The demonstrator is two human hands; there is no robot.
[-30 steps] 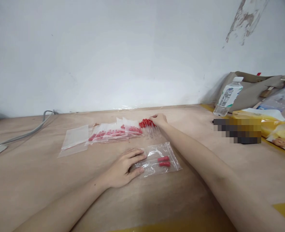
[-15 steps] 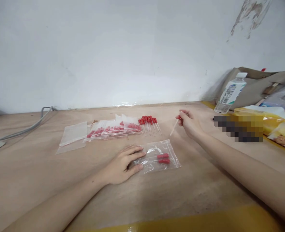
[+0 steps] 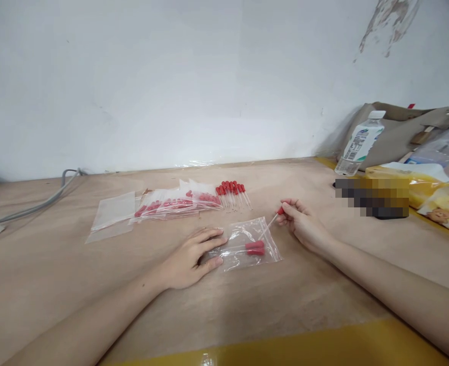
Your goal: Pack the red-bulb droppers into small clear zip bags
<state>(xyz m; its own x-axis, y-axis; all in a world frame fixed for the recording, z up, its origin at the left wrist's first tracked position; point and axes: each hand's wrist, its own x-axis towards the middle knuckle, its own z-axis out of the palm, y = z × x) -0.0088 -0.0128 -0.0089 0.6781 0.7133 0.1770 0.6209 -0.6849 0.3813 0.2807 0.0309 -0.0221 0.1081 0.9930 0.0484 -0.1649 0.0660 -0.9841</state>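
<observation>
My left hand (image 3: 194, 258) lies on the table with its fingers spread, the tips resting on the left end of a clear zip bag (image 3: 236, 262). Inside that bag are two droppers with red rubber bulbs (image 3: 255, 245). My right hand (image 3: 302, 223) is closed, pinching a dropper (image 3: 280, 210) by its red bulb. The thin stem points down and left, its tip at the zip end of the bag; whether it is inside the opening I cannot tell. Behind the bag, several loose droppers (image 3: 230, 189) lie side by side, bulbs toward the wall.
Left of the loose droppers is a pile of filled zip bags (image 3: 171, 201), then flat zip bags (image 3: 112, 213). A grey cable (image 3: 49, 201) runs at far left. On the right stand a plastic bottle (image 3: 361, 145), a grey bag (image 3: 399, 127) and a yellow pack (image 3: 403, 175).
My right hand has come down toward me with the dropper, bringing its stem tip to the zip end of the bag. My left hand has stayed on the bag.
</observation>
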